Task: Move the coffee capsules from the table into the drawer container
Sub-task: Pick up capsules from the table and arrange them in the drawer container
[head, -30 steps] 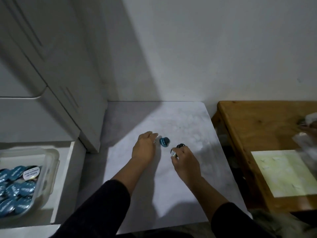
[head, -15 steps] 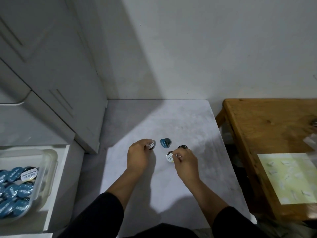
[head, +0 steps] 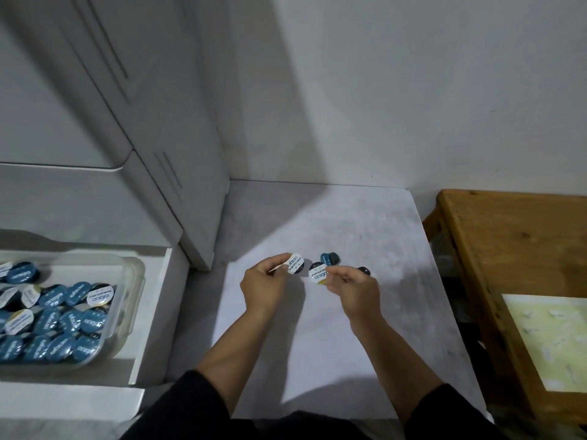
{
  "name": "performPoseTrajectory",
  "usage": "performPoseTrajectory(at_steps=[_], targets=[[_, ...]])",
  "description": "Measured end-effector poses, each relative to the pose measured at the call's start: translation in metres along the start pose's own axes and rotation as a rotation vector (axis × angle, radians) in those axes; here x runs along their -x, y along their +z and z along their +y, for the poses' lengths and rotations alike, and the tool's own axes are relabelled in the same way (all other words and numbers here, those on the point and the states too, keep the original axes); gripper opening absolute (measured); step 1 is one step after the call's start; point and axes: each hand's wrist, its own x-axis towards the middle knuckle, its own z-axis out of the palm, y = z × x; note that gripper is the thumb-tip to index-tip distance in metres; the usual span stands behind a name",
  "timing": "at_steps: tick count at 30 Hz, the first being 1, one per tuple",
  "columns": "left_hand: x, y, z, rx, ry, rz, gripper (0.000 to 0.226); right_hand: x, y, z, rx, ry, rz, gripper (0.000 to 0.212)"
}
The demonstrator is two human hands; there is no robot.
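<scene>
Capsules (head: 294, 267) pinched, apparently mid-table (head: 333, 360).

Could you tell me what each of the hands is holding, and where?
Left hand: white-lidded capsule, by its rim. Right hand: another white-lidded capsule, by its rim.

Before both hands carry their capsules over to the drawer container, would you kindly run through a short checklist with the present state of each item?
1. Left hand has a capsule: ok, its fingers pinch a white-lidded capsule.
2. Right hand has a capsule: ok, it pinches a second white-lidded capsule.
3. Table cleared of capsules: not ok, a blue capsule and a dark capsule lie behind the hands.
4. Drawer open, clear container uncovered: ok, no lid is on it.
5. Room left in the container: ok, though many capsules already fill its near side.
6. Grip firmness: cannot tell.
</scene>
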Motion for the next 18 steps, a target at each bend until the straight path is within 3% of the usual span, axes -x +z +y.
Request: performPoseTrajectory(at_steps=[5,9,18], targets=[[0.016,-0.033,0.018,0.293,0.012,-0.021,0.025,0.026,0.018,-0.041,-0.245,-0.051,-0.058,0.015],[0.027,-0.067,0.04,0.417,0.069,-0.043,0.023,0.048,0.039,-0.07,-0.285,-0.096,-0.081,0.017],[0.035,-0.191,0.05,0.332,0.179,-0.079,0.023,0.127,0.12,-0.11,-0.247,-0.203,-0.118,0.023]])
